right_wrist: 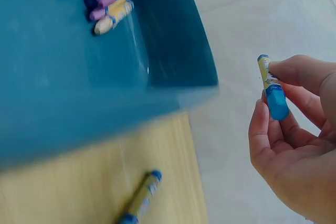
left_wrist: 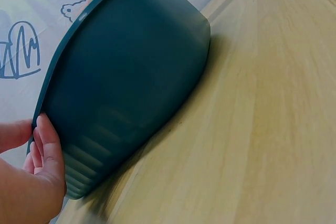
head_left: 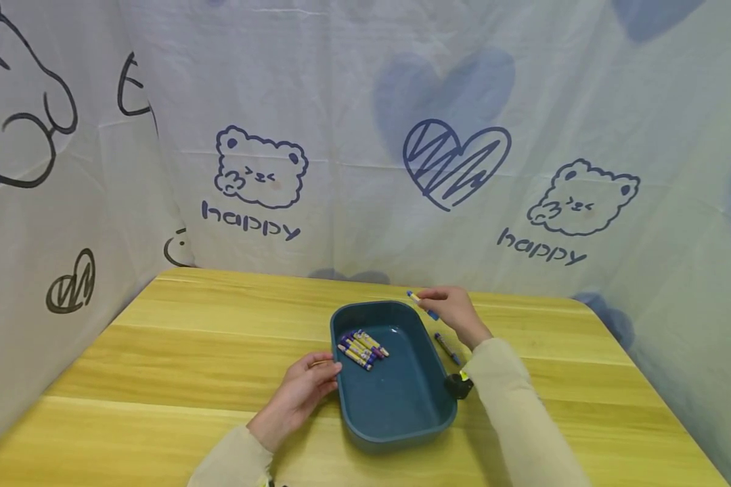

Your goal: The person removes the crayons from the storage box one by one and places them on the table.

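A dark teal plastic bin point(head_left: 396, 402) stands on the table in the head view. My left hand point(head_left: 304, 389) pinches its left rim between thumb and fingers, also visible in the left wrist view. Beyond the bin's far right corner, my right hand point(head_left: 455, 316) holds a blue crayon point(right_wrist: 276, 102) with a yellow wrapper between thumb and fingers, above the table. Several wrapped crayons point(head_left: 359, 352), with purple, pinkish and pale tips, lie bunched inside the bin near its left wall. Another crayon point(head_left: 447, 349) with a dull blue end rests on the table just right of the bin.
The wooden table point(head_left: 189, 338) extends to both sides of the bin. A white cloth point(head_left: 353, 101) printed with hearts and bears hangs along its back and left. A black wrist device point(head_left: 459, 386) under the right sleeve is close to the bin's right rim.
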Available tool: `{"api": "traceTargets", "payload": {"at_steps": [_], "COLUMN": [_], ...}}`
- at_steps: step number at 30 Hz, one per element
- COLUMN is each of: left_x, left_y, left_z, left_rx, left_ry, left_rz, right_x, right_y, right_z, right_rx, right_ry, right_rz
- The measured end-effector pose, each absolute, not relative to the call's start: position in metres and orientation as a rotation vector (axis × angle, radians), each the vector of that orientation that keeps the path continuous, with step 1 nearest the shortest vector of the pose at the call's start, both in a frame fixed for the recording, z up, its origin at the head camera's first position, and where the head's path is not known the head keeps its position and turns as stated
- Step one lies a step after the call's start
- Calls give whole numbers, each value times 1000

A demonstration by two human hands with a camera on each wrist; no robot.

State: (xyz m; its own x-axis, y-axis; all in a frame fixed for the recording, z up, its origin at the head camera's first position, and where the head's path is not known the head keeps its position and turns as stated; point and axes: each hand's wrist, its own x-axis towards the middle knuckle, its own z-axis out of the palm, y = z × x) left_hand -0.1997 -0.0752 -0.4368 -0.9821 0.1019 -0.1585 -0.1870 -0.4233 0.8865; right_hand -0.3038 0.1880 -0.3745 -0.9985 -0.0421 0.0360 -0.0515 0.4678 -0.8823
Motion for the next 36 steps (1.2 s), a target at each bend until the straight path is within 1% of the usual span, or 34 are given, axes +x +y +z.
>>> {"api": "traceTargets", "payload": {"at_steps": [11,17,26,36], "left_x": [-200,-200,-199,-199], "left_y": [-75,-75,-75,-75], "left_z": [-438,-437,-437,-437], "left_rx": [-130,-131,-128,-120], "left_ry": [1578,1586,1588,1579], "left_rz": [2511,2507,2504,2507], "right_x": [-300,-297,-294,-287], "right_y": [215,228,244,255], "right_z": [-381,-391,-410,-427], "right_rx": [25,6,-108,-124], "right_ry": [-2702,-2713,-2756,-2797], "right_rz": [1587,1553,1471,1404]}}
